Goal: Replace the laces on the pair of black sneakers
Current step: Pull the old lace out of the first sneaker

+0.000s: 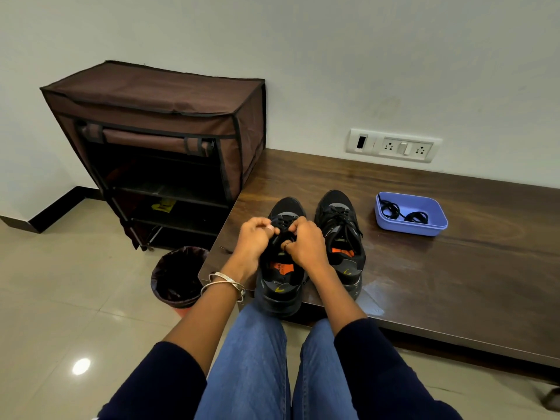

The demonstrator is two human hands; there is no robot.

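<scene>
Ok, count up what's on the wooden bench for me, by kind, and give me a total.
Black sneakers: 2, the left sneaker under both hands and the right sneaker beside it.
Blue tray: 1.
Bundles of black laces in the tray: 2, one bundle and another.
Total: 5.

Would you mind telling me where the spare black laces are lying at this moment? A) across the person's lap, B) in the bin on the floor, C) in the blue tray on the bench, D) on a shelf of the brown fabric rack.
C: the coiled black laces lie inside the blue tray on the wooden bench, to the right of the two sneakers.
</scene>
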